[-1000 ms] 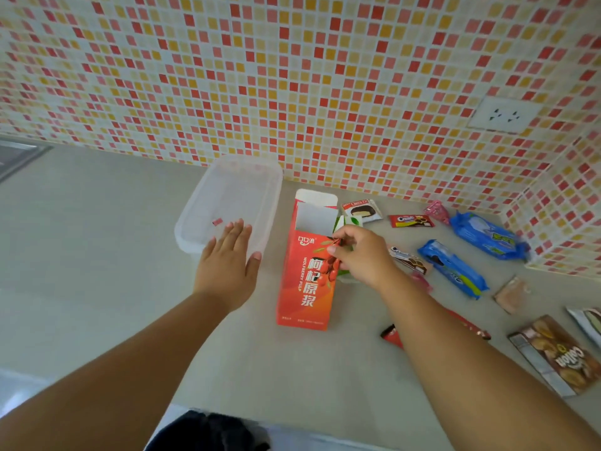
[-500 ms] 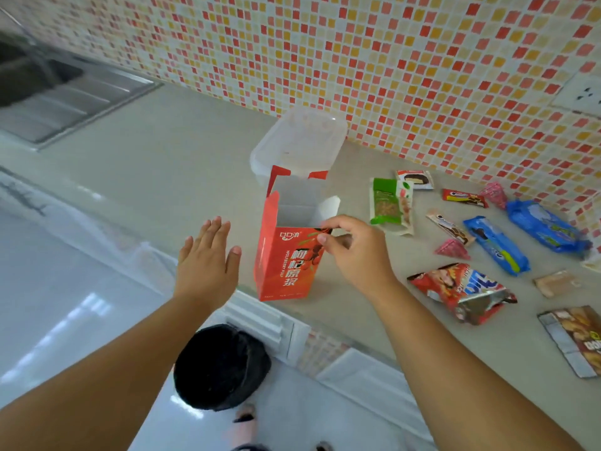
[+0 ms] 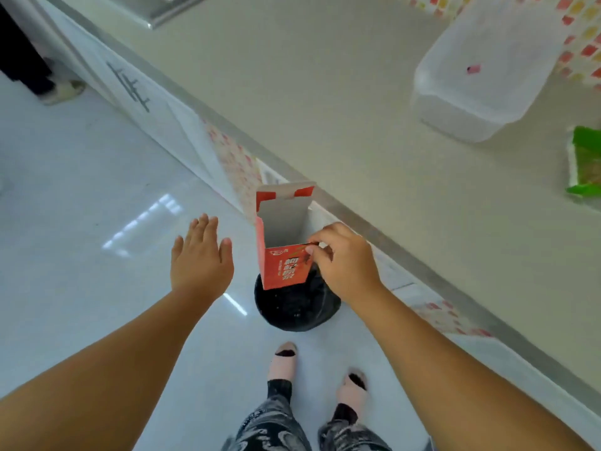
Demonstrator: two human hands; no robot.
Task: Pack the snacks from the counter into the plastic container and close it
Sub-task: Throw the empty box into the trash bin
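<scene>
My right hand (image 3: 344, 258) pinches the top edge of an open, empty orange carton (image 3: 282, 242) and holds it upright off the counter, directly above a black bin (image 3: 294, 309) on the floor. My left hand (image 3: 201, 258) hovers flat with fingers spread, to the left of the carton, holding nothing. The clear plastic container (image 3: 487, 70) sits on the counter at the upper right, by the tiled wall, with one small pink thing inside. A green snack packet (image 3: 587, 164) lies at the right edge of the counter. The other snacks are out of view.
The counter edge (image 3: 325, 190) runs diagonally from upper left to lower right. A sink rim (image 3: 169, 11) shows at the top. My two feet (image 3: 320, 375) stand on the glossy white floor behind the bin. Another person's foot (image 3: 61, 91) is at the far left.
My right hand lifted the orange carton off the counter and carried it left and down over the bin. My view swung down toward the floor. My left hand left the container.
</scene>
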